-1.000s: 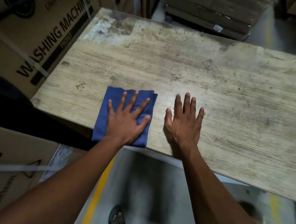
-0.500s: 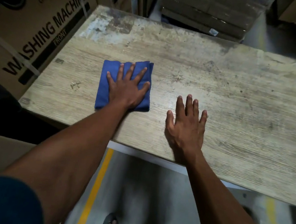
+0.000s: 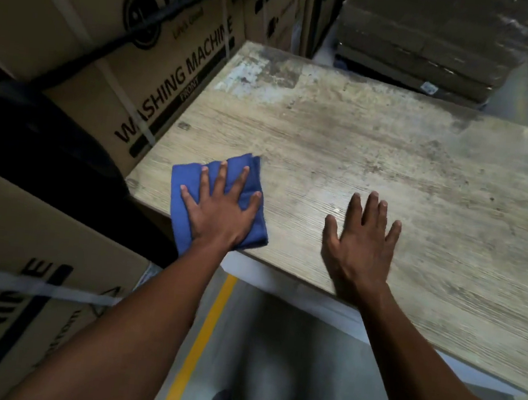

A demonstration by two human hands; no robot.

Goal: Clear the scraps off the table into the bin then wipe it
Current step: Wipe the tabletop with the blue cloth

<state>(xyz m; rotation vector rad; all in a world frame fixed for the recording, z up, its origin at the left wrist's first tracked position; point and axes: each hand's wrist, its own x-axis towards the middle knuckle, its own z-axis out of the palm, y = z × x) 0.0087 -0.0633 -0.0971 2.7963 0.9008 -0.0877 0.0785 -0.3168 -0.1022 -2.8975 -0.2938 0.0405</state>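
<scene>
**While the Cloth Sits at the Near Corner, We Keep It Flat**

Since no scraps show on the table (image 3: 391, 154), we judge wiping to be the step in hand. Our left hand (image 3: 220, 211) presses the folded blue cloth (image 3: 193, 179) with fingers spread, at about nine o'clock from our right hand (image 3: 360, 242), which lies flat and spread on bare wood. The cloth overhangs the near edge at six o'clock. We should press evenly through the palm, keep the folds from bunching, and work in overlapping strokes toward the stained patch (image 3: 259, 72) at twelve o'clock beside the washing machine box (image 3: 159, 68).
</scene>
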